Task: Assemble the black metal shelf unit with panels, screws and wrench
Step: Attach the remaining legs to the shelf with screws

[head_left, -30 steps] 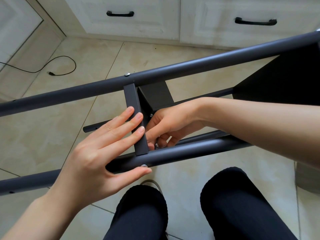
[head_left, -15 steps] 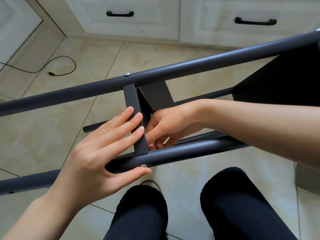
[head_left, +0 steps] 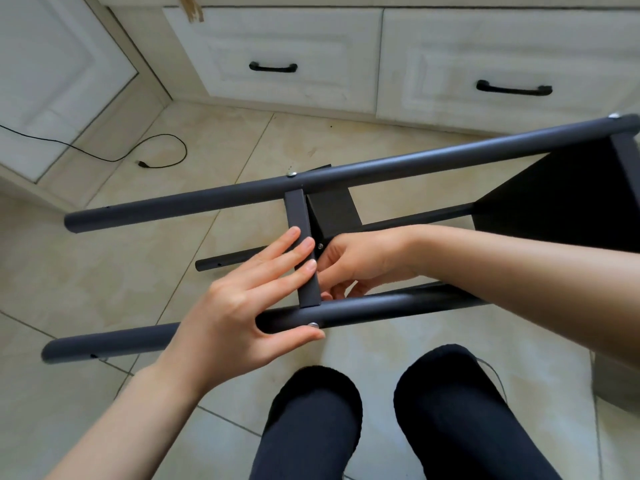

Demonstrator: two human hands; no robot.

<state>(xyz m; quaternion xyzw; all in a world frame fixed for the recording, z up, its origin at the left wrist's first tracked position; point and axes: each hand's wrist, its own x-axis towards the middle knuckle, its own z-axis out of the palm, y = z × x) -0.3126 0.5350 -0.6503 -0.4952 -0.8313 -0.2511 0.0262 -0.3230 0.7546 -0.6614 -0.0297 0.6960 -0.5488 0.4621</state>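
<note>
The black metal shelf unit (head_left: 561,199) lies on its side across the tiled floor (head_left: 104,271), in front of white cabinet drawers (head_left: 277,53) and just above the person's dark-clad knees (head_left: 311,427). Its two long tubular posts, the far one (head_left: 346,178) and the near one (head_left: 363,311), run roughly left to right, with a dark panel closing the right end. Between the posts sits a short flat crosspiece (head_left: 304,251), the edge of a shelf panel. The left hand (head_left: 242,306) is spread wide, straight fingers pressing on the crosspiece and the thumb lying along the near post beside a silver screw head (head_left: 313,324). The right hand (head_left: 363,261) reaches in behind the crosspiece with fingers curled, seemingly working a small fastener (head_left: 320,245); whether it holds a screw or wrench I cannot tell. The frame looks rigid and fairly heavy, its painted tubes smooth and likely slippery, so the posts near the joints seem the best hold. No brand, label or writing is readable.
</note>
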